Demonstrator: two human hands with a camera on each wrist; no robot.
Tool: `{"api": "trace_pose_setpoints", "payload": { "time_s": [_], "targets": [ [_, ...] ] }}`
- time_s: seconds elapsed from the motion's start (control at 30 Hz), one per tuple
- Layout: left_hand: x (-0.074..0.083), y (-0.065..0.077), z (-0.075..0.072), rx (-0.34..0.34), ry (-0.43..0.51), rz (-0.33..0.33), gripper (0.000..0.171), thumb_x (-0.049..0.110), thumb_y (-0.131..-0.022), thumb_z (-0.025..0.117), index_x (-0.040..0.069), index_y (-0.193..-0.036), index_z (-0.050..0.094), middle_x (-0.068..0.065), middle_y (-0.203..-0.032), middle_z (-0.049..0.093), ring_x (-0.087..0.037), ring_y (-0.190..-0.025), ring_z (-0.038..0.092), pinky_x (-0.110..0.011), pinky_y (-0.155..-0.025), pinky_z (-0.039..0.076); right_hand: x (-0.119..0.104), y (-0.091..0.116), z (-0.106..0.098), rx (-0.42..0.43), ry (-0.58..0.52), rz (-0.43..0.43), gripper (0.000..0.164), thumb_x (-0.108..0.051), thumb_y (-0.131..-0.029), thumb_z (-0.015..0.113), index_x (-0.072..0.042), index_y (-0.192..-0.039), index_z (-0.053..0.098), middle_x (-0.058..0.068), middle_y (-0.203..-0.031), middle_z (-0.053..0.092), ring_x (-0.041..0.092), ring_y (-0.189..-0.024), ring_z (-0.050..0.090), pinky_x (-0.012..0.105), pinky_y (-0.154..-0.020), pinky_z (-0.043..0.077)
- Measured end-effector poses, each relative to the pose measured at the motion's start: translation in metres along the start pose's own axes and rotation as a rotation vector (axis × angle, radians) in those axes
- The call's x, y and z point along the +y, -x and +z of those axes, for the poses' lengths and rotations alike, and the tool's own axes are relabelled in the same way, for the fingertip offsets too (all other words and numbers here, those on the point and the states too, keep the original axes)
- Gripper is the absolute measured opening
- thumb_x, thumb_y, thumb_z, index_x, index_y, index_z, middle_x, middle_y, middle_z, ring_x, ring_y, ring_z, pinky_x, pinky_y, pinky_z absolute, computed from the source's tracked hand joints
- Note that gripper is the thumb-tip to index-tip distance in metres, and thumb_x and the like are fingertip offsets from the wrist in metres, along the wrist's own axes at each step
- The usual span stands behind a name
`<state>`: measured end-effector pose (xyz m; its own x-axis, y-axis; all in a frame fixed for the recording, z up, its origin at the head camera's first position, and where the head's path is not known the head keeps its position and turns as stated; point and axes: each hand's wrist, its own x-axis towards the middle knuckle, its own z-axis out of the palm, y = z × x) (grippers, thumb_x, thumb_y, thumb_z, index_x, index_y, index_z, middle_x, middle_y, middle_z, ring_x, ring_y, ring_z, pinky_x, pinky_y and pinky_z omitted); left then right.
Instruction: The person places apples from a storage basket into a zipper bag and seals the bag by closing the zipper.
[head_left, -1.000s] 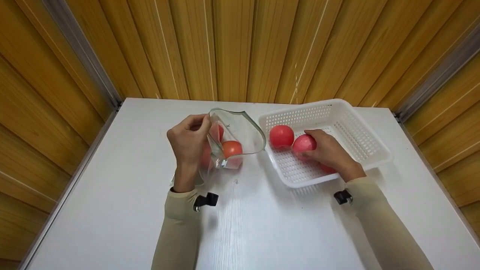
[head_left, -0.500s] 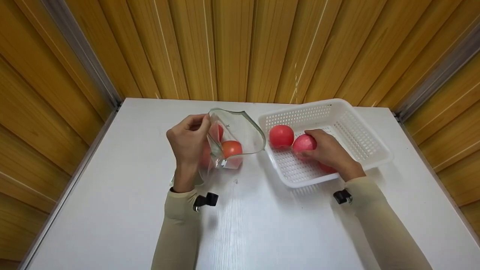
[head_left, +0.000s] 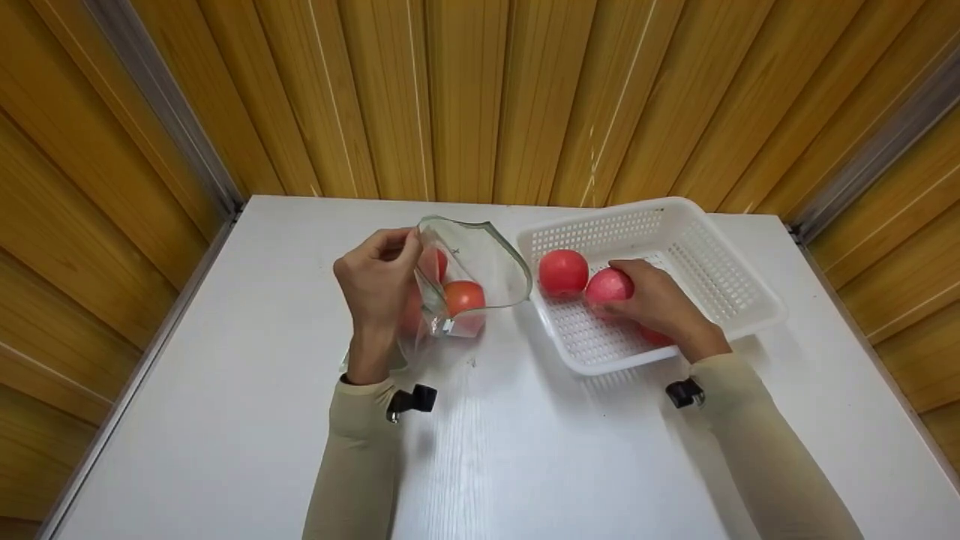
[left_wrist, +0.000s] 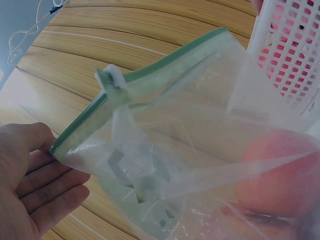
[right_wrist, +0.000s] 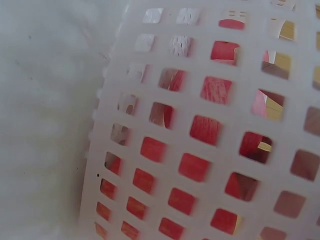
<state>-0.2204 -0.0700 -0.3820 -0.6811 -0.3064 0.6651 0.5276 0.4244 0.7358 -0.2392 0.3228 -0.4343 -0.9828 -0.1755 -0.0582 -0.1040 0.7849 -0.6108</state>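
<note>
My left hand (head_left: 373,289) pinches the rim of a clear zip bag (head_left: 495,259) between thumb and forefinger. In the left wrist view the other fingers (left_wrist: 57,202) are loosely bent beside the green-edged bag mouth (left_wrist: 165,62), which gapes open. Several red fruits, one a red-orange fruit (head_left: 464,298), lie inside the bag. My right hand (head_left: 660,304) grips a pinkish-red apple (head_left: 609,286) within a white plastic basket (head_left: 574,360). Left of it sits another red apple (head_left: 563,272); a third red fruit (head_left: 655,336) is partly hidden under the hand. The right wrist view shows mostly the basket's perforated wall (right_wrist: 172,135).
The basket stands just right of the bag on a white table (head_left: 525,465). Wood-patterned panels (head_left: 465,97) rise behind the table and at both sides. Each wrist carries a small black camera mount (head_left: 412,400).
</note>
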Motion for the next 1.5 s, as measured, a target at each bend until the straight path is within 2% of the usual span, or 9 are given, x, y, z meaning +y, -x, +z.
{"api": "trace_pose_setpoints", "payload": {
  "time_s": [0.53, 0.83, 1.1, 1.5],
  "targets": [
    [-0.0003, 0.0001, -0.0002, -0.004, -0.010, -0.003, 0.010, 0.006, -0.093, 0.076, 0.000, -0.091, 0.084, -0.007, -0.085, 0.080, -0.014, -0.068, 0.074, -0.018, -0.066, 0.057, 0.0006, 0.0010, -0.0002, 0.008, -0.028, -0.008, 0.084, -0.023, -0.086, 0.091, -0.005, -0.156, 0.047, 0.020, -0.147, 0.055, 0.043, -0.130, 0.054, 0.064, -0.109, 0.046],
    [-0.0007, 0.0005, -0.0002, 0.000, -0.019, 0.005, 0.010, 0.005, -0.093, 0.076, 0.000, -0.091, 0.084, -0.007, -0.085, 0.080, -0.013, -0.068, 0.073, -0.019, -0.066, 0.057, 0.0004, 0.0014, -0.0022, 0.022, -0.052, -0.013, 0.086, -0.029, -0.086, 0.091, -0.007, -0.156, 0.047, 0.018, -0.148, 0.054, 0.042, -0.130, 0.054, 0.064, -0.107, 0.048],
    [-0.0011, 0.0011, -0.0008, -0.011, -0.018, -0.011, 0.010, 0.007, -0.094, 0.077, 0.000, -0.094, 0.084, -0.008, -0.088, 0.080, -0.015, -0.070, 0.074, -0.022, -0.069, 0.060, -0.0025, 0.0028, -0.0021, 0.053, -0.058, 0.012, 0.087, -0.030, -0.088, 0.089, -0.009, -0.159, 0.044, 0.018, -0.152, 0.051, 0.043, -0.133, 0.052, 0.065, -0.106, 0.048],
    [0.0015, 0.0014, -0.0002, -0.005, -0.006, -0.019, 0.010, 0.007, -0.093, 0.077, -0.001, -0.093, 0.083, -0.007, -0.087, 0.080, -0.015, -0.069, 0.074, -0.019, -0.067, 0.058, -0.0076, 0.0035, -0.0043, 0.125, -0.058, -0.028, 0.087, -0.025, -0.090, 0.087, -0.004, -0.161, 0.040, 0.022, -0.154, 0.047, 0.045, -0.137, 0.048, 0.065, -0.109, 0.046]
  ]
}}
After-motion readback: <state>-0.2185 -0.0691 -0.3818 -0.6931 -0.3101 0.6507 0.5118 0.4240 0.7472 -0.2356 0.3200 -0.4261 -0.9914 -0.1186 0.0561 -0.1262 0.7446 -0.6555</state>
